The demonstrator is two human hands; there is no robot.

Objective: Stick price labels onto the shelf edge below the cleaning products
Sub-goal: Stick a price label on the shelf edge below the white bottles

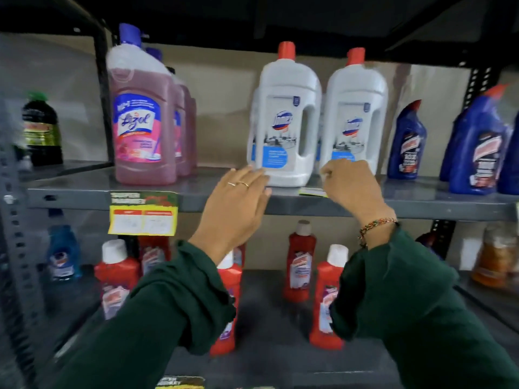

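A yellow and green price label is stuck on the grey shelf edge below the pink Lizol bottles. Two white bottles with red caps stand further right. My left hand lies flat over the shelf edge in front of the left white bottle, fingers apart. My right hand is curled on the shelf top in front of the right white bottle, pinching the end of another label that lies flat on the shelf.
Blue toilet-cleaner bottles stand at the right, a dark green-capped bottle at the far left. Red bottles fill the lower shelf, whose front edge bears another label. Perforated uprights frame the rack.
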